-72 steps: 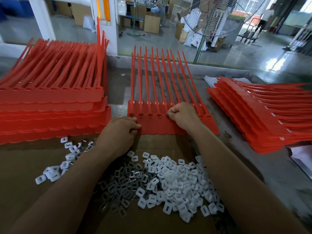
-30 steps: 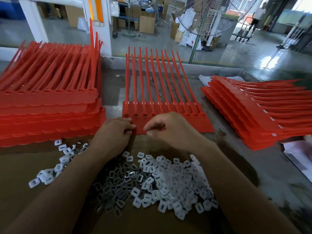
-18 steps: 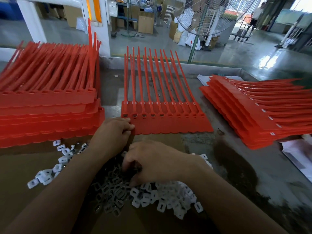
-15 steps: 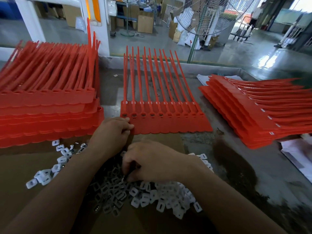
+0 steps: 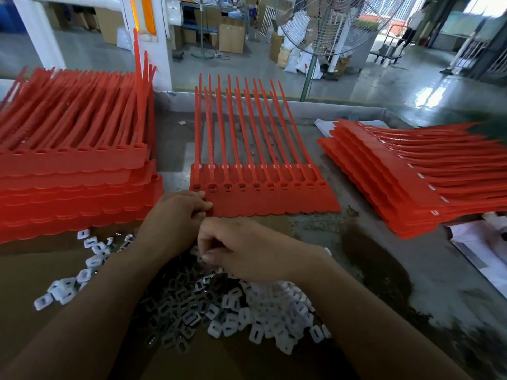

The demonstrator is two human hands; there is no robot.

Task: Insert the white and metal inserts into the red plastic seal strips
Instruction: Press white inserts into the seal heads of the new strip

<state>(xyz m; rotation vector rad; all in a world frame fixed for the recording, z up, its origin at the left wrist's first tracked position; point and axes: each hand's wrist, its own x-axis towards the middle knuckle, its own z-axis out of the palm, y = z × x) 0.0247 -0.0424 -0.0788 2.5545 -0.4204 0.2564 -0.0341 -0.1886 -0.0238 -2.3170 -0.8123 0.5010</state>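
Left hand (image 5: pixel 175 215) grip on red seal strip (image 5: pixel 274 200), right hand (image 5: pixel 247 250) among white inserts (image 5: pixel 274 311).

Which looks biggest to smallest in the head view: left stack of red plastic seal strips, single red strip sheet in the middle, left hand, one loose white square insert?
1. left stack of red plastic seal strips
2. single red strip sheet in the middle
3. left hand (nearer the camera, so enlarged)
4. loose white square insert
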